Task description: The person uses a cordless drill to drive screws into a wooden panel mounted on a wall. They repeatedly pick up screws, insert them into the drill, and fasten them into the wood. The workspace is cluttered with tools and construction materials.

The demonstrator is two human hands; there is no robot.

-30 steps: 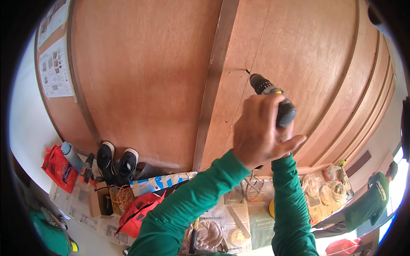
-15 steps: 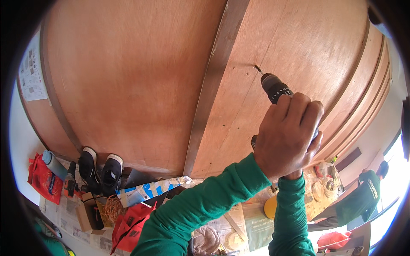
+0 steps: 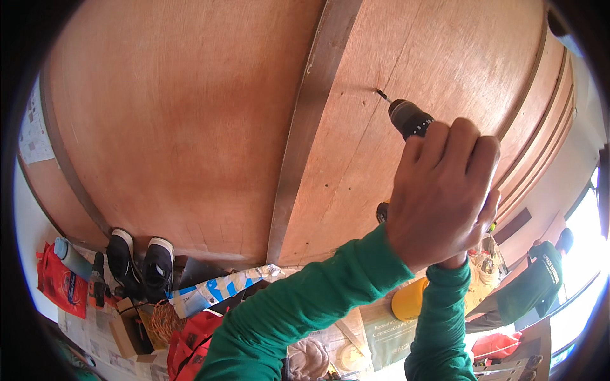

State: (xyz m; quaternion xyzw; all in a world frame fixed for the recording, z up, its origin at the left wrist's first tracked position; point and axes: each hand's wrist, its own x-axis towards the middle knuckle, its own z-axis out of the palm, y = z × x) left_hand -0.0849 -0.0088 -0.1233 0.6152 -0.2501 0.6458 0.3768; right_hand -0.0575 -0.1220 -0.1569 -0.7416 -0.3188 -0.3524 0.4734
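Observation:
A black cordless drill (image 3: 410, 119) points up and to the left at a reddish-brown plywood panel (image 3: 356, 146). Its bit (image 3: 382, 95) meets the panel, or nearly so, beside a fine vertical line and a few small holes. My left hand (image 3: 438, 190) is closed over the back of the drill, knuckles up. Behind and below it, my right hand (image 3: 454, 261) is mostly hidden; its wrist rises to where the drill's handle would be. Part of the drill's lower end (image 3: 382, 212) peeks out left of my left hand.
A dark wooden batten (image 3: 305, 120) runs down the panel. Below lie black shoes (image 3: 157, 267), a red bag (image 3: 63, 279), another drill (image 3: 96, 282), an open carton (image 3: 130, 333) and a yellow container (image 3: 408, 298). A person in green (image 3: 534, 279) stands at far right.
My hands and the rear of the drill have shifted slightly right in the picture, while the bit stays at nearly the same spot on the panel. The whole view has tilted a little.

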